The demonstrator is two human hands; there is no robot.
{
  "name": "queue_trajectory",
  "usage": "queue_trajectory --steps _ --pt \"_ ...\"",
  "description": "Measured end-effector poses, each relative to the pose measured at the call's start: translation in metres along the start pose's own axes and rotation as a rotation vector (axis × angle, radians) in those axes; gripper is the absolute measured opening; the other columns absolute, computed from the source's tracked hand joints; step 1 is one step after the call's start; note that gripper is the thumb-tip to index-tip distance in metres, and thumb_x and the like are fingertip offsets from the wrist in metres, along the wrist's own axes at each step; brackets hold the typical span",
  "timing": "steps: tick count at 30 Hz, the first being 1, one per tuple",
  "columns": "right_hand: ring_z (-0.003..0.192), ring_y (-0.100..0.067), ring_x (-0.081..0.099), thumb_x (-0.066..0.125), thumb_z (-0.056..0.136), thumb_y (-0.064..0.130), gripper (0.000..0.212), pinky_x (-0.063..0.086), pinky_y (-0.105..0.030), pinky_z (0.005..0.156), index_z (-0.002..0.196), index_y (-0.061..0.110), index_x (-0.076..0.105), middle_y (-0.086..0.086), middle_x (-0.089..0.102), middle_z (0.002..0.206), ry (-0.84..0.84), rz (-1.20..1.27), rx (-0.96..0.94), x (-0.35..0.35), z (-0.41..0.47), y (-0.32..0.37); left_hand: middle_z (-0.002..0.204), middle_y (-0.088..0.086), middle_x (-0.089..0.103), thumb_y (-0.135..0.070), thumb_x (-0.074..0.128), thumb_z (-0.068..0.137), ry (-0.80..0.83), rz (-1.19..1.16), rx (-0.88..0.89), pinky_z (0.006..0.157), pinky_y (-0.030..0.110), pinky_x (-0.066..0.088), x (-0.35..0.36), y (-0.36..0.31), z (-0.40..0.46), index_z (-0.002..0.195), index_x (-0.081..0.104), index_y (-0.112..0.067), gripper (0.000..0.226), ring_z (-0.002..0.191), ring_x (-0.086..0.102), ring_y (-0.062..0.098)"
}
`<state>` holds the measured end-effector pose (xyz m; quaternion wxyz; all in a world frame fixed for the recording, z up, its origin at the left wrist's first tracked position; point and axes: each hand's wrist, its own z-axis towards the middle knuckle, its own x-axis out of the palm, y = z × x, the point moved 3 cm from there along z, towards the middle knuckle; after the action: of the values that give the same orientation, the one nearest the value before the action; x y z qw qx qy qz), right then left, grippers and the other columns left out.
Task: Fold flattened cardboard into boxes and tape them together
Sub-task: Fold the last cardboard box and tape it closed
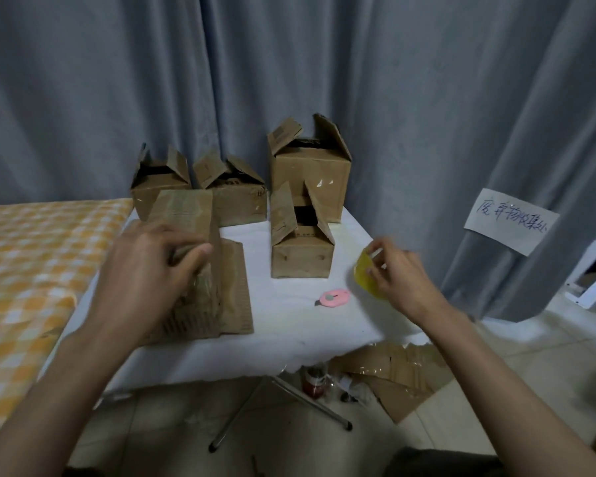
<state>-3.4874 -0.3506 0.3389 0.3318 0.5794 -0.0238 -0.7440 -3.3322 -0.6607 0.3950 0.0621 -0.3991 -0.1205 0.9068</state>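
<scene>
A partly folded cardboard box lies on the white table at the left, one flap spread flat beside it. My left hand grips its upper side, fingers curled over the edge. My right hand holds a yellow roll of tape above the table's right edge, fingers pinching at the roll. A pink box cutter lies on the table between the two hands.
Several open-topped cardboard boxes stand behind: two at back left, a tall one, a small one in front. Flattened cardboard lies on the floor under the table. A checked bed adjoins left; grey curtain with a paper note behind.
</scene>
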Motion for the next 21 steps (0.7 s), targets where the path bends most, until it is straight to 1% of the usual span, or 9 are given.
queue_trajectory --steps 2,6,9,11,13,14,16,18,21 --pt "0.092 -0.035 0.060 0.054 0.097 0.009 0.019 0.050 -0.046 0.082 0.116 0.008 0.052 -0.016 0.067 0.103 0.027 -0.085 0.047 0.015 0.005 -0.002 0.095 0.000 0.072 -0.036 0.071 0.085 -0.025 0.023 -0.033 0.073 0.035 0.044 -0.006 0.019 -0.002 0.095 0.079 -0.025 0.017 0.090 0.060 0.025" --pt "0.091 -0.033 0.060 0.057 0.092 0.008 0.014 0.050 -0.046 0.084 0.106 0.008 0.057 -0.014 0.067 0.099 0.022 -0.165 0.102 0.035 0.006 0.001 0.093 0.000 0.068 -0.033 0.075 0.083 -0.062 -0.002 -0.143 0.070 0.038 0.049 -0.019 0.050 -0.012 0.092 0.078 -0.024 0.013 0.081 0.060 0.019" --pt "0.106 -0.032 0.054 0.065 0.093 0.018 0.016 0.048 -0.039 0.084 0.107 0.010 0.066 -0.010 0.063 0.109 -0.133 -0.173 0.046 0.032 0.008 0.021 0.086 -0.002 0.067 -0.031 0.075 0.083 -0.065 -0.061 -0.236 0.066 0.031 0.046 -0.026 0.063 -0.018 0.091 0.079 -0.024 0.011 0.068 0.060 0.011" --pt "0.101 -0.024 0.056 0.067 0.093 0.019 0.009 0.048 -0.026 0.071 0.101 0.017 0.069 -0.002 0.064 0.101 -0.221 0.042 -0.015 0.026 0.006 0.049 0.082 -0.003 0.069 -0.030 0.076 0.083 -0.057 -0.139 -0.322 0.064 0.026 0.045 -0.028 0.068 -0.021 0.088 0.078 -0.025 0.008 0.067 0.063 0.008" --pt "0.083 -0.012 0.062 0.067 0.093 0.019 0.006 0.053 -0.021 0.052 0.089 0.023 0.071 0.010 0.065 0.082 -0.179 0.345 -0.058 0.027 0.001 0.085 0.079 -0.001 0.072 -0.029 0.076 0.082 -0.033 -0.262 -0.414 0.064 0.021 0.049 -0.028 0.071 -0.024 0.084 0.077 -0.027 0.003 0.064 0.066 0.012" --pt "0.079 -0.008 0.063 0.068 0.092 0.020 0.009 0.053 -0.017 0.052 0.085 0.025 0.072 0.014 0.065 0.077 -0.144 0.424 -0.092 0.031 -0.001 0.104 0.078 0.000 0.073 -0.027 0.077 0.082 -0.022 -0.348 -0.456 0.069 0.023 0.054 -0.026 0.072 -0.025 0.084 0.077 -0.026 0.002 0.063 0.067 0.014" --pt "0.075 -0.004 0.065 0.068 0.092 0.021 0.010 0.053 -0.014 0.061 0.084 0.022 0.074 0.012 0.069 0.073 -0.058 0.518 -0.149 0.040 -0.005 0.137 0.074 0.002 0.071 -0.024 0.079 0.081 -0.017 -0.502 -0.529 0.077 0.038 0.060 -0.024 0.072 -0.028 0.084 0.077 -0.023 0.004 0.064 0.070 0.019" --pt "0.073 -0.012 0.066 0.066 0.094 0.022 0.012 0.055 -0.025 0.069 0.087 0.017 0.075 0.003 0.072 0.076 0.027 0.613 -0.153 0.050 -0.007 0.160 0.067 0.000 0.068 -0.024 0.080 0.079 -0.021 -0.575 -0.573 0.079 0.046 0.060 -0.020 0.074 -0.029 0.083 0.076 -0.019 0.008 0.063 0.069 0.019" --pt "0.072 -0.026 0.066 0.061 0.098 0.025 0.022 0.054 -0.038 0.071 0.088 0.009 0.073 -0.010 0.072 0.078 0.098 0.743 -0.118 0.062 -0.003 0.177 0.058 -0.005 0.061 -0.023 0.081 0.079 0.006 -0.677 -0.619 0.077 0.044 0.061 -0.015 0.076 -0.031 0.084 0.072 -0.010 0.016 0.059 0.064 0.014"
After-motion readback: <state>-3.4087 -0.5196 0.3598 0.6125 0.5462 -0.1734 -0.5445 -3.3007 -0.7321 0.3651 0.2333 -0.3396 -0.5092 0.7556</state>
